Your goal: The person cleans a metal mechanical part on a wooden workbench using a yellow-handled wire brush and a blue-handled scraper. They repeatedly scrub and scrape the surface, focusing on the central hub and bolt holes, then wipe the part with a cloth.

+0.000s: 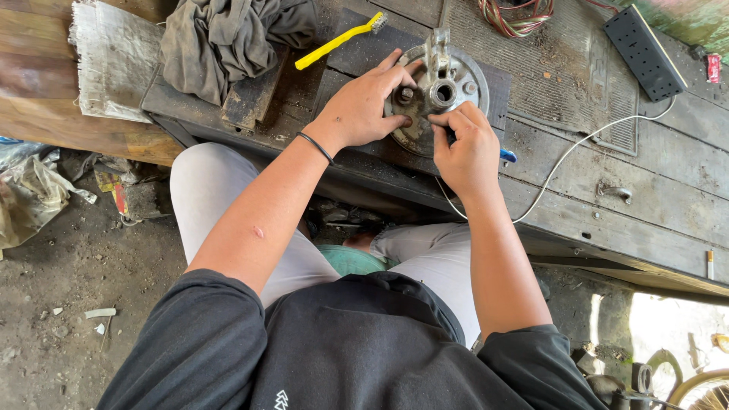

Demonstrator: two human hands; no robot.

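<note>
A round grey metal plate (468,76) with a central hole, a bolt and an upright lever lies on the worn wooden bench (592,175). My left hand (366,106) rests on the plate's left side, fingers spread across its face. My right hand (465,146) is closed at the plate's lower edge, pinching a small tool with a blue handle (507,156) that sticks out behind the fingers. What its tip touches is hidden by the fingers.
A yellow-handled brush (340,39) lies left of the plate, beside a grey rag (228,38). A black power strip (644,52) and a white cable (566,156) sit to the right. Coiled wires (516,15) lie at the back. A cigarette (710,264) rests on the bench edge.
</note>
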